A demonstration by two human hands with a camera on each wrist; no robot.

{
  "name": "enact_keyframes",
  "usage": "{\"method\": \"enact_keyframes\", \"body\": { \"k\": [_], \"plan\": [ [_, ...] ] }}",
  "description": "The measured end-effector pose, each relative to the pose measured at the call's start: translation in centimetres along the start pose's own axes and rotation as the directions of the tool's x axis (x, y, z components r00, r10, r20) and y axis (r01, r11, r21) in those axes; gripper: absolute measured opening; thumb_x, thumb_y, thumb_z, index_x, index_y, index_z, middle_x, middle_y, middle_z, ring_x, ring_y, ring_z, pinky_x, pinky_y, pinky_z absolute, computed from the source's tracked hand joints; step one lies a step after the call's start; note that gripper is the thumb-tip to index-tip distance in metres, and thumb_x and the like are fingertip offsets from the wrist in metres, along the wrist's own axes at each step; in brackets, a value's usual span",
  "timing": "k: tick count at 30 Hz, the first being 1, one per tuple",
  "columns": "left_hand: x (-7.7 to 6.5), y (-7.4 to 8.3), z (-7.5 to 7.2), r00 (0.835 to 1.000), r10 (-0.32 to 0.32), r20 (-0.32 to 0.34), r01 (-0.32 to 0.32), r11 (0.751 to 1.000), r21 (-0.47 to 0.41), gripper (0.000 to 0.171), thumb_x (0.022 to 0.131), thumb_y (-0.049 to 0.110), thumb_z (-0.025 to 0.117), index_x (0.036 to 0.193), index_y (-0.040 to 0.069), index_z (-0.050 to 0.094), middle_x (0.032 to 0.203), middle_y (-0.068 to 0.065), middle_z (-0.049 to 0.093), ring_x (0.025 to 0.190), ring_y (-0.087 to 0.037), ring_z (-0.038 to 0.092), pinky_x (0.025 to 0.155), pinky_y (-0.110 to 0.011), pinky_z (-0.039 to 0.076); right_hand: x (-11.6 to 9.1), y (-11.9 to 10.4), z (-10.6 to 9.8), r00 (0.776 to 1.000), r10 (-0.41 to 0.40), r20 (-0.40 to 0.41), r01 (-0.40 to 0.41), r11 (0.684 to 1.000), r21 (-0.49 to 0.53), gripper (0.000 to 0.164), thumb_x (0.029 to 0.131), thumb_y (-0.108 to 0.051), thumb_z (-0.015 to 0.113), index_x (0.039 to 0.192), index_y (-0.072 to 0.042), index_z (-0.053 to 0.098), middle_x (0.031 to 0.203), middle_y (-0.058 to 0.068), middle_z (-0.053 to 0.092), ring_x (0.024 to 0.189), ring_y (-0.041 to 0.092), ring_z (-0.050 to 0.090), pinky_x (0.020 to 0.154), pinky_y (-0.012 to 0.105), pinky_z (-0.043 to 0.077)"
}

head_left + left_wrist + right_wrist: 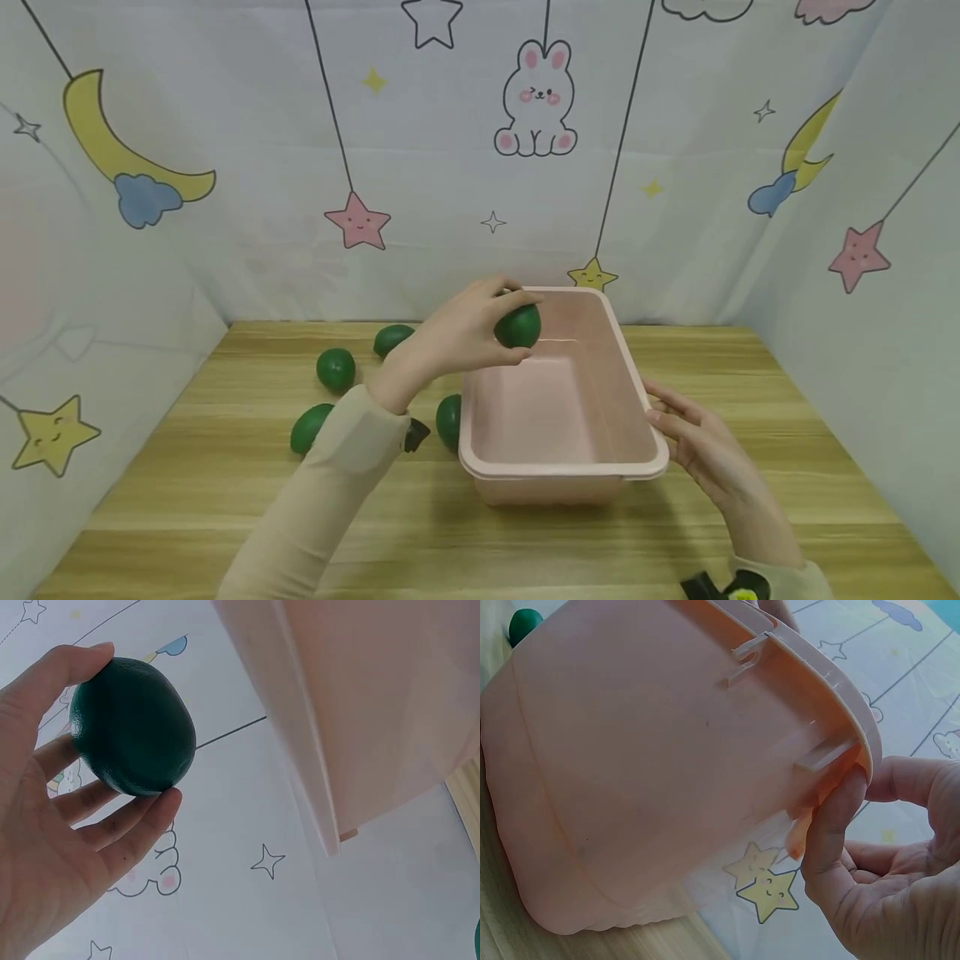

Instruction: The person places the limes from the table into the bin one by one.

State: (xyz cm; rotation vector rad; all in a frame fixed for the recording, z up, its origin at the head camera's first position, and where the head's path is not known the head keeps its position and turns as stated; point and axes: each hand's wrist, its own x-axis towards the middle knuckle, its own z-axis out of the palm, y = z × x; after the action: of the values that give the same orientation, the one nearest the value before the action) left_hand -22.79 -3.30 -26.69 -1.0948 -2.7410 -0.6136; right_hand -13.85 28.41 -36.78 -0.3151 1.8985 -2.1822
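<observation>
Sleeve, left, pale [307, 517]: one, slanting forward and rightward from the lower edge of the head view.

Left hand [465, 329]: clasped on one green object [519, 327]; thumb on the near side, fingers reaching around the far side, back of the hand toward the head camera.

Pink basin [558, 470]: one, long axis running away from the person, just right of the left hand.

Relation of note: held object seen against the far-left part of the basin's mouth, apart from the wall in the left wrist view; height over the rim cannot be told. Object slightly egg-shaped; long axis hard to read. Left hand the nearer, being its holder; right hand across the basin.

Right hand [712, 454]: well apart from the left, pinching the basin's right rim, forearm rising from the lower right.

Green objects, loose: four, on the wooden table [150, 517], left of the basin; one [448, 422] just beside its left wall, another [309, 429] partly behind the left sleeve.
</observation>
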Motion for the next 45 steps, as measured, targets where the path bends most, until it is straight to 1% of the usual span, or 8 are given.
{"method": "enact_keyframes", "body": {
  "k": [5,8,12,21,26,33,38,45],
  "plan": [
    [0.7,0.4,0.2,0.999,0.019,0.029,-0.02,1.0,0.023,0.061,0.081,0.037,0.074,0.137,0.026,0.052,0.131,-0.003,0.05,0.113,-0.02,0.05,0.087,-0.033,0.051,0.0,0.0,0.1,1.0,-0.002,0.006,0.002,1.0,0.002,0.039,0.1,-0.005,0.044,0.136,-0.02,0.05,0.103,-0.002,0.06,0.09,0.008,0.062,0.078,0.022,0.057],
    [1.1,0.7,0.4,0.998,0.014,0.054,-0.016,0.999,0.04,0.061,0.081,0.037,0.073,0.137,0.027,0.051,0.131,-0.003,0.05,0.112,-0.019,0.051,0.087,-0.033,0.051,0.0,0.0,0.1,1.0,-0.006,0.013,0.006,1.0,0.001,0.04,0.1,-0.005,0.044,0.138,-0.018,0.048,0.103,-0.001,0.06,0.09,0.008,0.063,0.078,0.022,0.057],
    [1.7,1.1,0.6,0.995,0.017,0.094,-0.024,0.997,0.067,0.061,0.082,0.039,0.071,0.138,0.028,0.05,0.133,-0.002,0.049,0.114,-0.018,0.05,0.087,-0.033,0.05,0.0,0.0,0.1,1.0,-0.003,0.006,0.003,1.0,-0.002,0.039,0.1,-0.005,0.044,0.135,-0.02,0.049,0.103,-0.002,0.06,0.09,0.008,0.062,0.079,0.023,0.057],
    [2.6,2.0,1.7,0.982,0.052,0.179,-0.071,0.993,0.099,0.061,0.084,0.039,0.069,0.139,0.025,0.049,0.136,-0.002,0.047,0.116,-0.017,0.046,0.082,-0.027,0.05,0.0,0.1,0.0,1.0,0.013,-0.019,-0.013,1.0,-0.021,0.04,0.1,-0.006,0.045,0.138,-0.018,0.046,0.104,-0.003,0.059,0.093,0.007,0.062,0.081,0.023,0.056],
    [3.0,2.5,2.1,0.976,0.083,0.2,-0.107,0.988,0.11,0.06,0.083,0.038,0.069,0.138,0.025,0.05,0.132,-0.002,0.048,0.112,-0.016,0.047,0.08,-0.026,0.049,0.1,0.1,0.0,0.999,0.032,-0.037,-0.033,0.999,-0.021,0.04,0.099,-0.007,0.047,0.138,-0.018,0.046,0.104,-0.004,0.059,0.093,0.007,0.062,0.082,0.023,0.056],
    [3.3,2.9,2.4,0.968,0.111,0.225,-0.145,0.98,0.138,0.06,0.083,0.037,0.069,0.138,0.025,0.05,0.13,-0.001,0.047,0.111,-0.015,0.047,0.078,-0.026,0.049,0.1,0.0,-0.1,0.999,0.038,-0.029,-0.038,0.999,-0.022,0.045,0.1,-0.009,0.046,0.144,-0.013,0.039,0.104,-0.004,0.06,0.094,0.008,0.063,0.082,0.024,0.056],
    [3.5,3.2,2.6,0.961,0.137,0.24,-0.176,0.973,0.15,0.057,0.082,0.034,0.069,0.136,0.024,0.052,0.123,-0.001,0.048,0.11,-0.015,0.046,0.076,-0.025,0.049,0.2,0.0,-0.1,0.999,0.041,-0.028,-0.041,0.999,-0.014,0.042,0.1,-0.009,0.046,0.141,-0.017,0.043,0.104,-0.004,0.06,0.093,0.008,0.064,0.081,0.025,0.057],
    [3.6,3.5,3.1,0.943,0.142,0.301,-0.207,0.958,0.197,0.057,0.082,0.036,0.07,0.135,0.023,0.053,0.119,-0.002,0.049,0.105,-0.016,0.045,0.074,-0.025,0.049,0.1,0.0,-0.1,1.0,0.019,-0.012,-0.019,1.0,-0.001,0.038,0.1,-0.007,0.045,0.134,-0.022,0.049,0.104,-0.004,0.06,0.094,0.007,0.063,0.081,0.024,0.057]
  ]
}}
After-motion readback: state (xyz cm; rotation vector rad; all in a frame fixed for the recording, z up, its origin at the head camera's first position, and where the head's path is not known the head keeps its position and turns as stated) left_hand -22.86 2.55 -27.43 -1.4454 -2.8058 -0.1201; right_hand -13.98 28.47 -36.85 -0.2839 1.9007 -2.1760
